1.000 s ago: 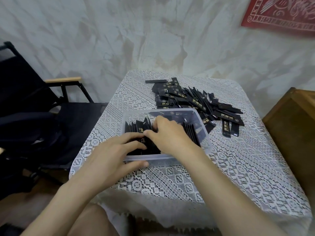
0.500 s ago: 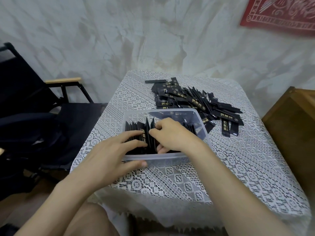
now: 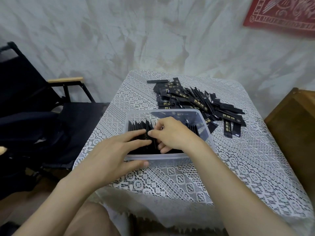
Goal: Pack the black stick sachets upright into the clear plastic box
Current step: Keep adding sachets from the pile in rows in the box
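- Sachets (image 3: 138, 129) stand on edge in a row at L end of box (image 3: 207, 133), mid-table (image 3: 238, 167), toward its front edge.
- L hand (image 3: 115, 150): fingers straight, flat vs. the row, thumb outside on box's near wall, gripping nothing.
- R hand (image 3: 172, 133): fingers curled down among sachets, thumb & forefinger pinching one at row's end.
- Step, by the look: seating a sachet & squaring the row. Much left to do, as a big pile (image 3: 196, 101) lies loose just beyond box.
- Next prob. needs R hand to let go w/o tipping the row, L hand bracing, then a reach over far rim to pile.
- Room: gap at box's R end; bare lace to R. Chair (image 3: 81, 114) just L of table, cabinet (image 3: 293, 130) close on R.
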Demonstrator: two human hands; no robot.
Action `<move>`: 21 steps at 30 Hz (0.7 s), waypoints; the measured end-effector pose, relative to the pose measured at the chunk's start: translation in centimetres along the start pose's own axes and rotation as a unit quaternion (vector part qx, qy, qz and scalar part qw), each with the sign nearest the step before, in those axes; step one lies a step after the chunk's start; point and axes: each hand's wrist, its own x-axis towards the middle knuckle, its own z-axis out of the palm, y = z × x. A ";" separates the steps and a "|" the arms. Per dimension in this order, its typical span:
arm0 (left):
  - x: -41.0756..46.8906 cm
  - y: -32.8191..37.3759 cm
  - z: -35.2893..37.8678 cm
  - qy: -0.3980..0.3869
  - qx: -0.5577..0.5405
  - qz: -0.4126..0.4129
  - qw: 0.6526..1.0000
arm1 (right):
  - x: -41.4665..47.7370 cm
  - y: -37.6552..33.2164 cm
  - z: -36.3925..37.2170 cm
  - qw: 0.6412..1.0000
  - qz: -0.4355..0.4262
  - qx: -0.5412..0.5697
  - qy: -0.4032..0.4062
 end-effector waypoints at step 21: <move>0.0 -0.1 0.3 0.010 -0.018 -0.007 1.000 | -1.2 -1.1 -0.5 0.997 0.001 -0.081 0.015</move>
